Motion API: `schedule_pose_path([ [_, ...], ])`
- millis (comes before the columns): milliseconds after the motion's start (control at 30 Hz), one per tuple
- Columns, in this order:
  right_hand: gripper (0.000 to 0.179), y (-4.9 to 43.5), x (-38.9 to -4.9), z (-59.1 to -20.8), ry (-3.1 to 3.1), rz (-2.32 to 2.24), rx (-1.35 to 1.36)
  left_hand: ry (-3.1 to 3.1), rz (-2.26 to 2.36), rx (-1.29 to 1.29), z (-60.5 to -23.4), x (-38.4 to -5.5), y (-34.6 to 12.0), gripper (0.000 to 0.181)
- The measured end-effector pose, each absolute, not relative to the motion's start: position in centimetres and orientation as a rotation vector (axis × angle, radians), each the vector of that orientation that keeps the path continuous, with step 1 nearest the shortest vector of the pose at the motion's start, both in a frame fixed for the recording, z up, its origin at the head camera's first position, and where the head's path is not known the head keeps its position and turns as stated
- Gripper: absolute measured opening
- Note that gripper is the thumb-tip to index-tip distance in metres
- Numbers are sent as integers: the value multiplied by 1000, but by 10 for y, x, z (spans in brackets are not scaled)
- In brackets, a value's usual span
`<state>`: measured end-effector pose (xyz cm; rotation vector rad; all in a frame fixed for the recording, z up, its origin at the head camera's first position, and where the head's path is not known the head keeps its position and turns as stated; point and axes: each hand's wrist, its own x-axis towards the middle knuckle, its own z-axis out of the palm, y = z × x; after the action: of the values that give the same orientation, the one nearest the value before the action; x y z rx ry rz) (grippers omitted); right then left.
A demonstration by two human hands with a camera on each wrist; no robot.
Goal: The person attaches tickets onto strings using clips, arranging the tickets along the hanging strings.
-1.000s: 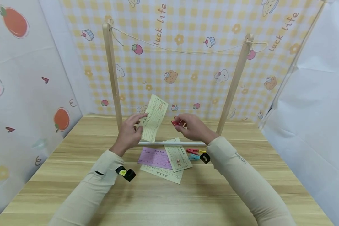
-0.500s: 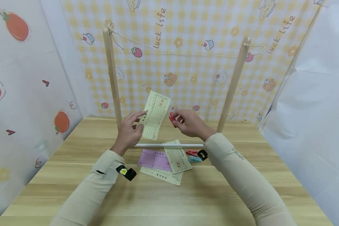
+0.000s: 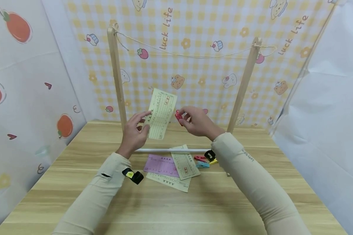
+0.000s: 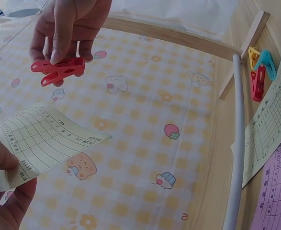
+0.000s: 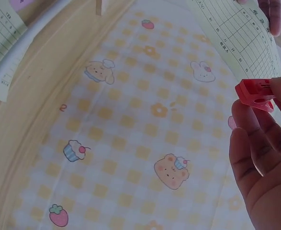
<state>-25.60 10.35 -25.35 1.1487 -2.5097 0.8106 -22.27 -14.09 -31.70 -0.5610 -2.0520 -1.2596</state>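
In the head view my left hand (image 3: 135, 132) pinches a pale green printed slip (image 3: 161, 114) by its left edge, holding it upright above the table. My right hand (image 3: 198, 120) grips a red clothespin (image 3: 179, 117) between thumb and fingers, a little to the right of the slip and apart from it. The left wrist view shows that red clothespin (image 4: 59, 69) with thumb and fingers on one end. A string (image 3: 191, 56) sags between two wooden posts, well above both hands, with nothing hanging on it.
A purple slip (image 3: 160, 164) and green slips (image 3: 186, 163) overlap on the table behind and under a white rod (image 3: 164, 150). Beside them lie red, blue (image 3: 203, 164) and yellow clothespins. Wooden posts (image 3: 117, 78) stand left and right (image 3: 244, 85).
Both hands have risen slightly, the left with the green slip and the right with the red clothespin. The clothespin has turned and come closer to the slip. The things on the table stay put.
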Motion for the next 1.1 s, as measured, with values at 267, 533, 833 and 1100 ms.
schedule_pose_path([
  [267, 6, 101, -258, -244, -2507, 766, 1141, -2042, -1294, -539, -312, -224, -141, 47],
  [533, 5, 99, -262, -232, -2461, 719, 1152, -1981, -1326, -549, -307, -228, -142, 45],
  [833, 5, 97, -265, -224, -2454, 741, 1149, -1959, -1319, -540, -302, -230, -144, 45],
  [1100, 5, 98, -268, -214, -2405, 735, 1143, -1947, -1298, -537, -298, -232, -144, 45],
])
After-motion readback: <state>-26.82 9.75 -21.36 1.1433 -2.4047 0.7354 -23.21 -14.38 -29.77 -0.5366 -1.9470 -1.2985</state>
